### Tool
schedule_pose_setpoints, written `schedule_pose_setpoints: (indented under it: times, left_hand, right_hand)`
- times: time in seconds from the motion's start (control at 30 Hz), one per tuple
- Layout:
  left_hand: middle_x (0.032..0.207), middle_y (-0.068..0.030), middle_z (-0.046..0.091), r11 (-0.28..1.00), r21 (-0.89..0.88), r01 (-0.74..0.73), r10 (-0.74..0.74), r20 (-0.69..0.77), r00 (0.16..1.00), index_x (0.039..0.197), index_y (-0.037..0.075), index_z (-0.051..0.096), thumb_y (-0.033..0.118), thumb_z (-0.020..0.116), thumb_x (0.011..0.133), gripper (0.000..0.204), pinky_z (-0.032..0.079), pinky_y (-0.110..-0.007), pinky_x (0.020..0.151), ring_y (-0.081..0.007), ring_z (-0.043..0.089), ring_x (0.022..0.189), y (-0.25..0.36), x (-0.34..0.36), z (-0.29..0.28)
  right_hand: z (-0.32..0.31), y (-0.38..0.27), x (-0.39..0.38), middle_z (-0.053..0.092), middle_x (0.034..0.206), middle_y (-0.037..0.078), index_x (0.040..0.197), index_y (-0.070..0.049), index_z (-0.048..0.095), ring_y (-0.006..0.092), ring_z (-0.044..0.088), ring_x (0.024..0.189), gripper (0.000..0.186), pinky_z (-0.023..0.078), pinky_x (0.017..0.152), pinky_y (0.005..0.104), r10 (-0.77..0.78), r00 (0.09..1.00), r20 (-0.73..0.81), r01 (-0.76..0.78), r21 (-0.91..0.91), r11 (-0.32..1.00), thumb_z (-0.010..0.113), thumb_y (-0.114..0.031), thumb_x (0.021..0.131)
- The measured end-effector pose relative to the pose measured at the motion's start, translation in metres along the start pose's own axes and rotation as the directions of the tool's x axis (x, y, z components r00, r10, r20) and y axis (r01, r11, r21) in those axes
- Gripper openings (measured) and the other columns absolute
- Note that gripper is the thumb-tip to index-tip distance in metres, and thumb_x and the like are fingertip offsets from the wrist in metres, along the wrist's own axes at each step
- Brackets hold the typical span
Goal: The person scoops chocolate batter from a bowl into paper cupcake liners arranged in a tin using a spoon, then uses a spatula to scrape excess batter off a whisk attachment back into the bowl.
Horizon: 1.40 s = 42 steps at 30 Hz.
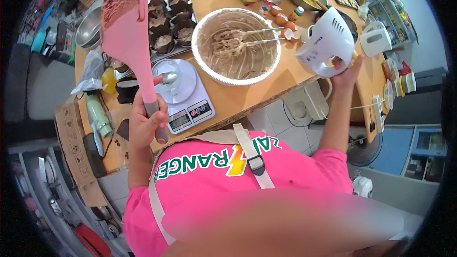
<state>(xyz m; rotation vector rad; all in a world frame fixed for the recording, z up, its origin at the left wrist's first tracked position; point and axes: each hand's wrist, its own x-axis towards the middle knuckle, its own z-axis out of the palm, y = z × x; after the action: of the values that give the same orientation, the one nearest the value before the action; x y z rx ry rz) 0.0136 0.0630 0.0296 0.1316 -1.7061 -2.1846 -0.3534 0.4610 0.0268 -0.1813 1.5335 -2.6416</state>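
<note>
**Batter Bowl Flanked by Mixer and Spatula**

A pink spatula [135,62] is gripped in the left hand [148,116]. A white hand mixer [326,40] is held in the right hand [346,73], its coated beaters [266,41] extended over the white bowl [235,82] of brown batter [247,64], placed towards two o'clock from the left hand and ten from the right. A kitchen scale [204,97] is set at the left hand's two o'clock; filled baking cups [163,43] are arranged at twelve.

Wooden worktop [226,100] stretching across middle. Pale tiled floor [274,116] showing past near edge. Stocked shelves [386,4] standing upper right, beside pale wall [423,12]. Blue-fronted cabinet [392,154] sitting lower right. Laden grey shelving [31,162] lining lower left. Bright light falling over worktop.
</note>
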Motion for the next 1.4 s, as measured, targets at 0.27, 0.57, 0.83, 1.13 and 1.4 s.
schedule_pose_setpoints:
  times: [0.27, 0.57, 0.83, 1.13, 1.4]
  left_hand:
    - [0.066, 0.0000, 0.045, 0.999, 0.030, -0.012, 0.011, 0.022, 1.000, 0.140, -0.004, 0.027, 0.035, 0.074, 0.081, 0.085, 0.035, -0.020, 0.045, -0.0053, 0.042, 0.048, 0.001, 0.011, 0.010]
    - [0.066, -0.0008, 0.046, 0.998, 0.037, 0.047, -0.047, -0.004, 0.999, 0.140, -0.004, 0.027, 0.035, 0.074, 0.081, 0.085, 0.035, -0.020, 0.045, -0.0057, 0.042, 0.048, -0.001, 0.014, 0.014]
    - [0.076, -0.0032, 0.050, 0.999, -0.025, -0.025, 0.027, 0.053, 0.998, 0.141, -0.002, 0.025, 0.018, 0.054, 0.096, 0.057, 0.041, -0.020, 0.054, -0.0074, 0.048, 0.060, -0.002, 0.025, 0.027]
    - [0.095, -0.0069, 0.058, 0.928, 0.215, -0.304, 0.213, 0.362, 0.907, 0.145, -0.001, 0.017, 0.034, 0.050, 0.097, 0.068, 0.037, -0.037, 0.095, -0.0218, 0.051, 0.106, 0.009, 0.074, 0.106]
    - [0.142, -0.0167, 0.035, 0.695, 0.553, -0.459, 0.218, 0.446, 0.868, 0.142, 0.000, 0.022, 0.036, 0.059, 0.091, 0.072, 0.021, -0.042, 0.112, -0.0267, 0.032, 0.134, 0.015, 0.124, 0.136]
  right_hand:
    - [0.010, 0.075, -0.029, 0.055, 0.073, 0.003, 0.094, -0.003, 0.056, 0.0111, 0.051, 0.055, 0.048, 0.039, 0.046, 0.0241, -0.327, 0.939, -0.106, 0.313, -0.127, 0.941, 0.060, -0.050, 0.087]
    - [0.018, 0.094, -0.010, 0.056, 0.070, 0.004, 0.095, 0.000, 0.058, 0.0108, 0.049, 0.054, 0.054, 0.038, 0.048, 0.0240, -0.379, 0.914, -0.147, 0.350, -0.188, 0.918, 0.052, -0.054, 0.091]
    - [0.050, 0.075, -0.045, 0.053, 0.098, 0.007, 0.105, 0.000, 0.050, 0.0137, 0.049, 0.088, 0.043, 0.040, 0.082, 0.0307, -0.779, 0.612, -0.137, 0.624, -0.522, 0.582, 0.057, -0.041, 0.092]
    - [0.180, 0.084, -0.177, 0.054, 0.107, 0.014, 0.132, -0.005, 0.027, 0.0203, 0.057, 0.091, 0.067, 0.048, 0.079, 0.0337, -0.272, 0.582, 0.766, 0.485, -0.058, 0.873, 0.071, -0.014, 0.082]
    - [0.128, 0.067, -0.151, 0.055, 0.093, 0.015, 0.131, -0.006, 0.025, 0.0145, 0.053, 0.058, 0.050, 0.043, 0.049, 0.0247, -0.234, 0.872, 0.431, 0.217, 0.089, 0.972, 0.053, -0.003, 0.089]
